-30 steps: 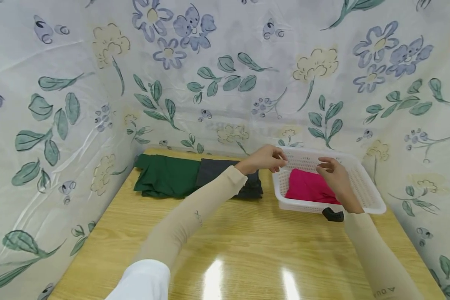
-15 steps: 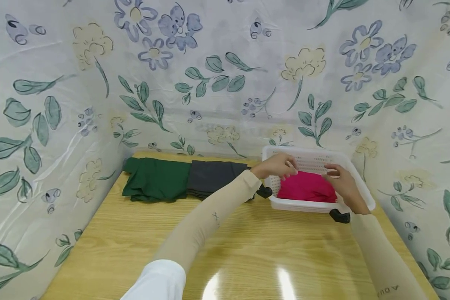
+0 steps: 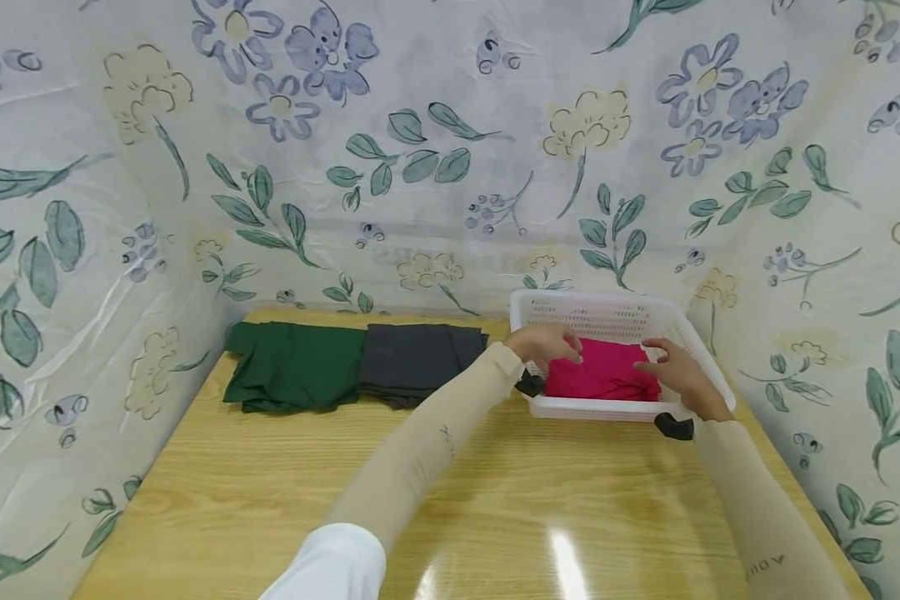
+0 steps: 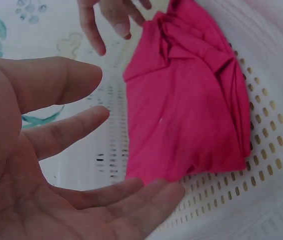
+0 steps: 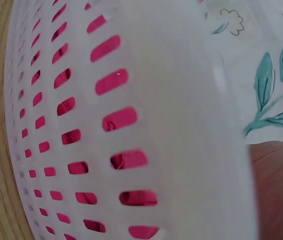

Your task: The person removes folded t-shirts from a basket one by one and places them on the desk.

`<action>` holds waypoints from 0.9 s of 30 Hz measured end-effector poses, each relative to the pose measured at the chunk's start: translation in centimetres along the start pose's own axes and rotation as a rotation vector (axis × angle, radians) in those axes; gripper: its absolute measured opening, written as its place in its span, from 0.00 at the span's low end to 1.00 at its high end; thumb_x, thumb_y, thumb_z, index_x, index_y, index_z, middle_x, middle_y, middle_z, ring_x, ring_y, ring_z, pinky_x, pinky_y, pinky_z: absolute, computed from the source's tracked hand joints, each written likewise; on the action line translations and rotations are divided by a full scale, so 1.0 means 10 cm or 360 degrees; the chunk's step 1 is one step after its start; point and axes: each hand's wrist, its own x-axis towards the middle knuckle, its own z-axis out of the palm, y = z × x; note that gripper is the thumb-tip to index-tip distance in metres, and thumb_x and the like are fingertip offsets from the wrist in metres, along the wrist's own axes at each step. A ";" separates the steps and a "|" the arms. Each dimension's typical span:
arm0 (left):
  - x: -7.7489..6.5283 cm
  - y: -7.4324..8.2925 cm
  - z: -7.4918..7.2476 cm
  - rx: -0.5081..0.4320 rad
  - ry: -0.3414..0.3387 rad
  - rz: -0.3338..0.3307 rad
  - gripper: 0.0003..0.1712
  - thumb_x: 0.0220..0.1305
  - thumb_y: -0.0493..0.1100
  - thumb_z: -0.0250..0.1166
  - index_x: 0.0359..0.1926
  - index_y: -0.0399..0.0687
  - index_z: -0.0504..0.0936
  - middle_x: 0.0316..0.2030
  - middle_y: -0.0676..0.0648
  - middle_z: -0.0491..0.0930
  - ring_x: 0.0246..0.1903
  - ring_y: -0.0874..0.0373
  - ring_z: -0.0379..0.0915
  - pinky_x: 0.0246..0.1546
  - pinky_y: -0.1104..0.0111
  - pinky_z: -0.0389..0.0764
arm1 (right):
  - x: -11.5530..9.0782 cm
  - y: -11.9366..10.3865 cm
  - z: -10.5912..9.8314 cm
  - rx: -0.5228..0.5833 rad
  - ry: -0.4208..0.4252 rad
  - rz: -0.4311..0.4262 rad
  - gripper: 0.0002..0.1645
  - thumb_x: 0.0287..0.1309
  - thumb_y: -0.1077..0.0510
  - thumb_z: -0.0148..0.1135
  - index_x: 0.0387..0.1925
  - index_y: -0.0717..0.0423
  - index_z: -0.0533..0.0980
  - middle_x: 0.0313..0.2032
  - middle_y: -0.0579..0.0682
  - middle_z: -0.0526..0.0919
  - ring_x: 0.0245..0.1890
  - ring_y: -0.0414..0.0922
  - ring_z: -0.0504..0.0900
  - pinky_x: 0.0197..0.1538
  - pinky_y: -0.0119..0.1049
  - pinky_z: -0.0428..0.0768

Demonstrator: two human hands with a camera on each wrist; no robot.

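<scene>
A folded bright pink cloth [image 3: 603,371] lies in a white perforated plastic basket [image 3: 592,408] at the right of the table. My left hand [image 3: 546,343] is over the basket's left side, its fingers spread at the near end of the cloth in the left wrist view, holding nothing. Across from it, my right hand [image 3: 678,375] reaches over the right side with fingers bent loosely toward the cloth and nothing in them. In the right wrist view the basket wall [image 5: 181,125] hides most of that hand, and pink shows through the holes.
Left of the basket, a folded dark grey cloth [image 3: 420,358] lies beside a folded green cloth [image 3: 296,367] on the wooden table [image 3: 270,483]. A flower-printed curtain [image 3: 420,217] hangs behind and along both sides.
My left hand has moved from above the basket's left rim down beside the pink cloth. The right hand has shifted slightly lower. The head view has turned to the right.
</scene>
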 end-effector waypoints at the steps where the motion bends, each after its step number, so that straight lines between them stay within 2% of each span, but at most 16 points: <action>1: 0.01 0.00 0.01 0.0021 -0.0012 -0.0020 0.17 0.72 0.44 0.65 0.57 0.43 0.78 0.56 0.44 0.74 0.57 0.41 0.73 0.53 0.49 0.81 | 0.00 0.00 0.00 -0.0002 -0.0019 0.0015 0.41 0.76 0.54 0.57 0.77 0.68 0.51 0.72 0.77 0.54 0.69 0.72 0.58 0.67 0.66 0.66; 5: 0.06 0.01 0.06 0.0078 -0.0055 -0.0096 0.21 0.72 0.47 0.65 0.61 0.45 0.77 0.62 0.43 0.74 0.57 0.37 0.76 0.52 0.49 0.81 | 0.02 0.02 0.01 0.0016 -0.0076 0.0071 0.44 0.75 0.55 0.57 0.78 0.70 0.47 0.75 0.75 0.50 0.71 0.72 0.55 0.68 0.68 0.63; 7: 0.07 0.02 0.07 0.0040 -0.0070 -0.0123 0.22 0.72 0.46 0.65 0.62 0.44 0.77 0.64 0.42 0.73 0.56 0.34 0.77 0.52 0.48 0.81 | 0.03 0.02 0.01 0.0033 -0.0112 0.0110 0.45 0.75 0.55 0.57 0.78 0.70 0.45 0.76 0.74 0.46 0.72 0.72 0.52 0.68 0.70 0.62; 12: 0.10 0.01 0.09 0.0021 -0.0035 -0.0171 0.18 0.72 0.46 0.65 0.58 0.45 0.79 0.61 0.44 0.74 0.54 0.35 0.78 0.51 0.50 0.81 | 0.06 0.00 0.02 0.0048 -0.0178 0.0227 0.48 0.75 0.52 0.58 0.80 0.65 0.43 0.77 0.72 0.43 0.71 0.72 0.53 0.65 0.72 0.64; 16: 0.11 0.01 0.09 -0.0010 -0.0002 -0.0173 0.17 0.72 0.45 0.65 0.56 0.42 0.80 0.59 0.43 0.75 0.54 0.38 0.77 0.52 0.50 0.81 | 0.09 0.02 0.02 0.0062 -0.0214 0.0286 0.49 0.74 0.51 0.59 0.81 0.63 0.42 0.77 0.72 0.43 0.69 0.69 0.57 0.61 0.68 0.69; 22: 0.16 -0.02 0.13 -0.0070 0.0056 -0.0197 0.18 0.72 0.42 0.64 0.58 0.38 0.79 0.59 0.42 0.76 0.58 0.41 0.76 0.54 0.50 0.81 | 0.11 0.03 0.03 0.0094 -0.0260 0.0313 0.51 0.71 0.49 0.61 0.80 0.62 0.43 0.76 0.71 0.46 0.69 0.69 0.58 0.63 0.65 0.69; 27: 0.22 -0.05 0.15 -0.0114 0.0078 -0.0247 0.22 0.70 0.43 0.65 0.61 0.38 0.79 0.57 0.40 0.77 0.52 0.39 0.80 0.51 0.52 0.83 | 0.12 0.03 0.03 0.0072 -0.0296 0.0299 0.47 0.72 0.51 0.61 0.79 0.61 0.49 0.74 0.70 0.51 0.68 0.66 0.59 0.64 0.63 0.68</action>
